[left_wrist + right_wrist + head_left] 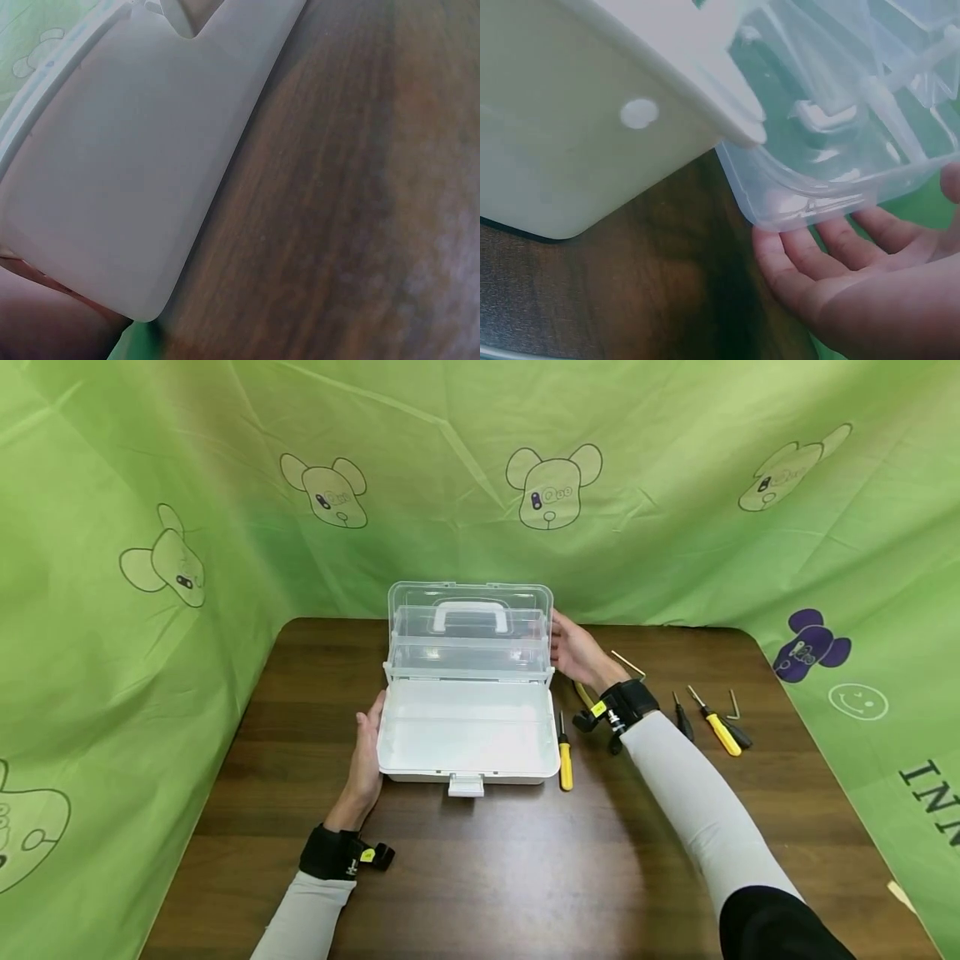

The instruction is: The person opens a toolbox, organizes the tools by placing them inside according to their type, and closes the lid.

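Observation:
A white toolbox (468,735) stands on the table with its clear lid (408,595) swung up at the back. Clear trays (465,653) are folded out in front of the lid, and the white lower compartment has nothing in it. My left hand (366,758) rests along the box's left side; in the left wrist view the pale box wall (127,165) hides most of that hand. At the far right, my right hand (576,652) touches the raised lid's edge, with fingers (840,244) extended under the clear plastic and the thumb apart.
Just right of the box lies a yellow-handled screwdriver (566,764). Farther right are another yellow-handled screwdriver (723,735), a black-handled tool (682,720) and a hex key (734,704). Another hex key (628,665) lies behind the right wrist. A green curtain (465,543) hangs behind the table.

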A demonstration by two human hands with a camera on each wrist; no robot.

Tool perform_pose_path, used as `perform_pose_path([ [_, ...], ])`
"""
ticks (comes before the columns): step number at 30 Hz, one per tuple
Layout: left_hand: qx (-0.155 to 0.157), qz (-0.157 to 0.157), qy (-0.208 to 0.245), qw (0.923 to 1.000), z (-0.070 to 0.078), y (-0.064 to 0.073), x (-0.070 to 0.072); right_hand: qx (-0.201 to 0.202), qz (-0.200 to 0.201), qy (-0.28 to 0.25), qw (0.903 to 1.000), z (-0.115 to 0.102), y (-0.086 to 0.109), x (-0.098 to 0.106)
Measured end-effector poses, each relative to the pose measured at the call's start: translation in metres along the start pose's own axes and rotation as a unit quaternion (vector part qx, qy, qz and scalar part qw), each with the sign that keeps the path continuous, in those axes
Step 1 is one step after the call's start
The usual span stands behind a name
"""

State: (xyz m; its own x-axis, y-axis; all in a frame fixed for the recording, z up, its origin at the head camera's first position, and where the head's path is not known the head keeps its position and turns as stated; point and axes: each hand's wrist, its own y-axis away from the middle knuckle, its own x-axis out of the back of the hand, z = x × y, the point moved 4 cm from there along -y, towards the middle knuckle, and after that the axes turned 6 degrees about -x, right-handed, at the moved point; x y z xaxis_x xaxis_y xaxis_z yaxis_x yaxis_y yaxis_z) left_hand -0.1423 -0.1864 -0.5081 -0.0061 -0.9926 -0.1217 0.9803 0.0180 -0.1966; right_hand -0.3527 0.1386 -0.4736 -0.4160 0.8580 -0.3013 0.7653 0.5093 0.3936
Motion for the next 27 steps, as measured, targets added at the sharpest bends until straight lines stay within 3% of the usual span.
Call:
perform_pose_path([
  [10,0.007,-0.001,0.005,1.0000,-0.003,0.002,-0.001,-0.036,0.014,-0.007,0.9992,0.020,-0.001,0.003],
  [27,0.026,0.013,-0.015,0.9995,-0.003,0.000,0.001,-0.060,0.047,-0.003,0.9971,0.019,0.000,0.003],
])
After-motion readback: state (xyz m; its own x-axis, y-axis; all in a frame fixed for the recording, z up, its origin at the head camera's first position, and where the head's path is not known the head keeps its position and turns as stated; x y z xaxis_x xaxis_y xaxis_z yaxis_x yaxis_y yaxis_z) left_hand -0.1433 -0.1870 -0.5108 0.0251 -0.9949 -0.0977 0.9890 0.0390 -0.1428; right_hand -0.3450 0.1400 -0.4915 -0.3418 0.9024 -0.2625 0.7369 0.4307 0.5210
